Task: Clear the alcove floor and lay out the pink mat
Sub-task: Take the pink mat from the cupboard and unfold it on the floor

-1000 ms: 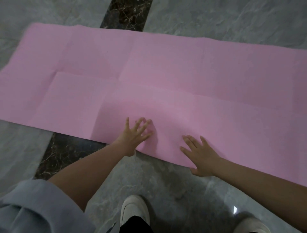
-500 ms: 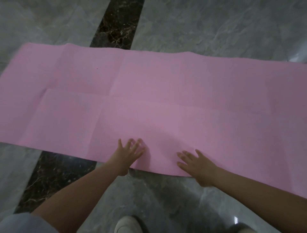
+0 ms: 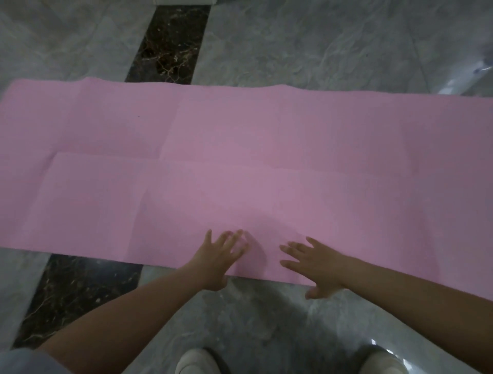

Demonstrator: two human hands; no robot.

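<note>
The pink mat (image 3: 240, 149) lies spread out flat across the grey marble floor, running left to right, with fold creases showing in its surface. Both my hands are at its near edge, close together. My left hand (image 3: 217, 257) has its fingers spread and straight over the mat's near edge. My right hand (image 3: 316, 264) is flat with spread fingers on the mat, its thumb off the edge over the floor. Neither hand grips anything.
A dark veined marble strip (image 3: 170, 42) runs under the mat from far to near left (image 3: 77, 296). My two light shoes (image 3: 194, 361) stand on the grey floor just behind the mat's near edge. A pale base edge (image 3: 184, 2) shows at the top.
The view has tilted so the mat sits lower in the frame. My hands have drawn closer together at the near edge, still flat on the mat.
</note>
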